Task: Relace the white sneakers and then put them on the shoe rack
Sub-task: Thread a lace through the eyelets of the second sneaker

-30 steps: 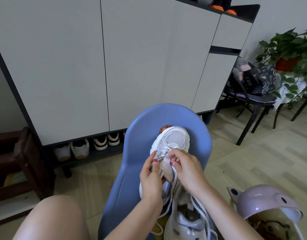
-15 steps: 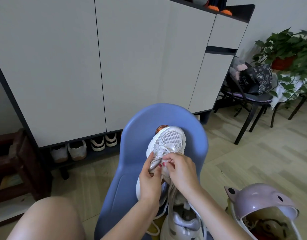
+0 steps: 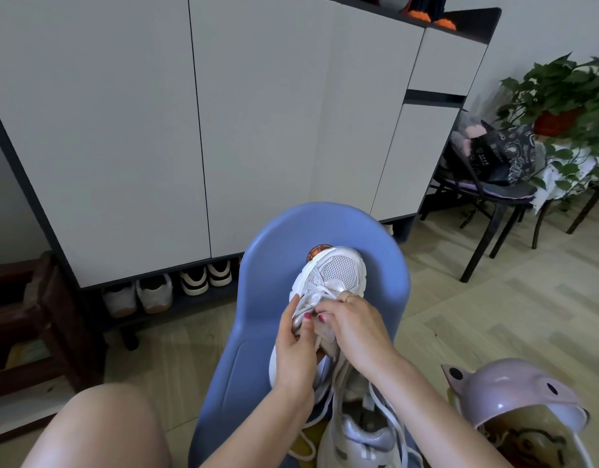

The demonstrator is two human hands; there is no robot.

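Sneaker in work (image 3: 335, 275): on blue chair (image 3: 267, 298), toe against backrest.
Left hand (image 3: 296, 349): fingers pinching lace (image 3: 320, 292).
Right hand (image 3: 354, 324): fingers pinching same lace.
Second sneaker (image 3: 355, 434): chair seat, nearer edge.

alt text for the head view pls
Both hands, left and right, pinch the lace of a white sneaker lying on a blue chair. A second sneaker lies nearer; behind stands a shoe cabinet.

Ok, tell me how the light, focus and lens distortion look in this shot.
Head view: soft daylight, brighter on the floor at right; the cabinet edges bow from the wide lens; the sneaker and both hands, left and right, are sharp; the knee carries a mild sheen.
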